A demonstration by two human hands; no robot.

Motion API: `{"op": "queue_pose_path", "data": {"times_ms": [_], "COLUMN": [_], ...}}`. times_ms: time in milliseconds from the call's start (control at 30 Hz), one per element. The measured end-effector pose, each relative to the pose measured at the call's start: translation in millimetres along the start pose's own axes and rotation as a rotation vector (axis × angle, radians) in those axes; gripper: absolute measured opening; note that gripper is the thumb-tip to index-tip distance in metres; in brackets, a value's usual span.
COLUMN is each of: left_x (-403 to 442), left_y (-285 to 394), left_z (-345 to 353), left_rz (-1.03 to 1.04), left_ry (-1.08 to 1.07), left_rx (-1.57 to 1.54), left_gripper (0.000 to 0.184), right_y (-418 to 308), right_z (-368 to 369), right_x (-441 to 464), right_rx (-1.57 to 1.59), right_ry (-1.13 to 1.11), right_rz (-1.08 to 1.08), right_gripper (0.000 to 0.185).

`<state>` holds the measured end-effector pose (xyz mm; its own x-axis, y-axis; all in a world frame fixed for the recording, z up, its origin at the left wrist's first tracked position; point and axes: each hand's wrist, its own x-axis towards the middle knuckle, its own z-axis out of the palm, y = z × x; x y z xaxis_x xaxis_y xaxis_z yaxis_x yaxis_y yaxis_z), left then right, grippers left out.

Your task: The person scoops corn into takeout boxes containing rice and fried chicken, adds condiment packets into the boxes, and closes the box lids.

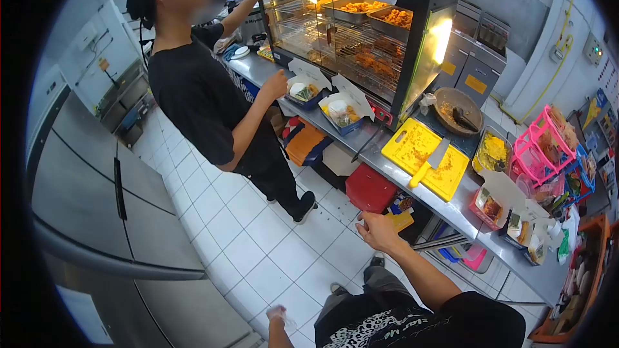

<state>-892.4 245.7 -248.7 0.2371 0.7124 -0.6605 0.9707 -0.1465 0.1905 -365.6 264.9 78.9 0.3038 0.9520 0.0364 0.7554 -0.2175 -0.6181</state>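
Note:
My right hand (379, 232) is in front of the counter's edge, over the floor near a red stool (370, 188); its fingers are loosely curled and what they hold, if anything, cannot be made out. Low at the bottom, my left hand (277, 313) has something whitish and blurred at it. A yellow cutting board (412, 142) with crumbs lies on the steel counter, a yellow-handled knife (429, 163) across it. Two open food boxes, one nearer (342, 113) and one farther (307, 89), stand before the heated display case (335, 38).
A co-worker in black (193, 96) stands at the left by the counter, one hand raised to the case. Steel refrigerators (84, 174) line the left. Right of the board are a pan (458, 111), a tray of yellow food (493, 151), pink baskets (538, 148) and more open boxes (488, 207).

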Motion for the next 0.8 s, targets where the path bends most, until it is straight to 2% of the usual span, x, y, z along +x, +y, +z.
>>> {"op": "queue_pose_path", "data": {"times_ms": [67,133,167,267,367,433,500,567,633,700,767,800], "left_x": [-23,-25,-17,2,16,22,48,71,85,93,96,103], "left_y": [-7,-5,-13,11,37,58,70,81,88,91,92,91], "left_z": [5,8,4,-3,-23,-37,-64,-84,-100,-105,-104,-105], "left_rz": [-0.156,-0.058,0.139,0.107,0.224,0.320,0.149,-0.015,-0.079,0.003,0.178,0.197], "left_ry": [-0.228,-0.259,-0.157,0.038,0.276,0.460,0.315,0.207,0.171,0.187,0.222,0.221], "left_rx": [0.236,0.193,0.141,-0.124,-0.236,-0.236,-0.548,-0.873,-1.091,-1.208,-1.223,-1.028], "left_gripper": [0.012,0.016,0.012,0.010,0.012,0.015,0.009,0.009,0.015,0.023,0.032,0.029], "right_y": [0,5,10,16,16,-24,-42,-47,-57,-68,-75,-77], "right_z": [5,1,-5,-47,-113,-179,-231,-274,-307,-327,-336,-339], "right_x": [16,42,59,118,194,226,259,297,326,345,358,362], "right_rx": [0.012,0.052,0.084,0.156,0.170,0.318,0.115,0.262,0.280,0.275,0.277,0.280], "right_ry": [-0.024,0.020,0.078,0.302,0.570,0.715,0.991,1.083,1.156,1.144,1.119,1.106], "right_rz": [0.043,0.054,0.044,-0.010,-0.210,-0.215,-0.387,-0.494,-0.515,-0.481,-0.454,-0.438], "right_gripper": [0.022,0.021,0.020,0.017,0.021,0.027,0.028,0.028,0.030,0.031,0.032,0.032]}}
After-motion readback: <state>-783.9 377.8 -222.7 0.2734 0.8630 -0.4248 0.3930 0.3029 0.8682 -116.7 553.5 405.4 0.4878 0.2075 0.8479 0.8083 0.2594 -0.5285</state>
